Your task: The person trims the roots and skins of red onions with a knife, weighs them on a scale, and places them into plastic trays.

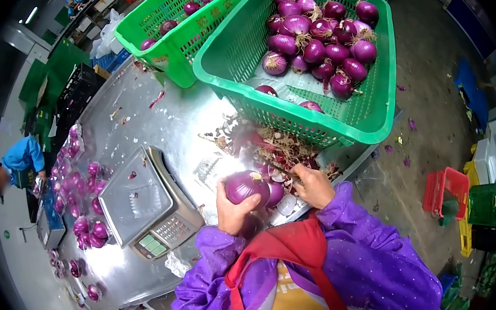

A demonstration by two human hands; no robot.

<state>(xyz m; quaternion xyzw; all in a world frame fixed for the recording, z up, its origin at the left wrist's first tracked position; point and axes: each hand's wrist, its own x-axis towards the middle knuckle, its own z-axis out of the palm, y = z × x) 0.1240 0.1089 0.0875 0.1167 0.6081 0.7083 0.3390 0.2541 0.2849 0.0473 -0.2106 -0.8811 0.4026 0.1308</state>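
Observation:
My left hand (234, 208) is wrapped round a large purple onion (245, 188) near the table's front edge. Just to the right, my right hand (312, 186) is closed on a thin dark knife (277, 167), whose blade points up and left over the peelings. A heap of dry roots and red skins (282, 146) lies beyond both hands, against the green basket. Another onion (275, 194) sits close behind the held one, between my hands.
Green basket (310, 127) with onions at the upper right; a lighter green basket (178, 66) beside it. A scale (158, 204) stands left of my hands, bagged onions (76, 185) farther left. A person in blue (23, 156) is at the far left.

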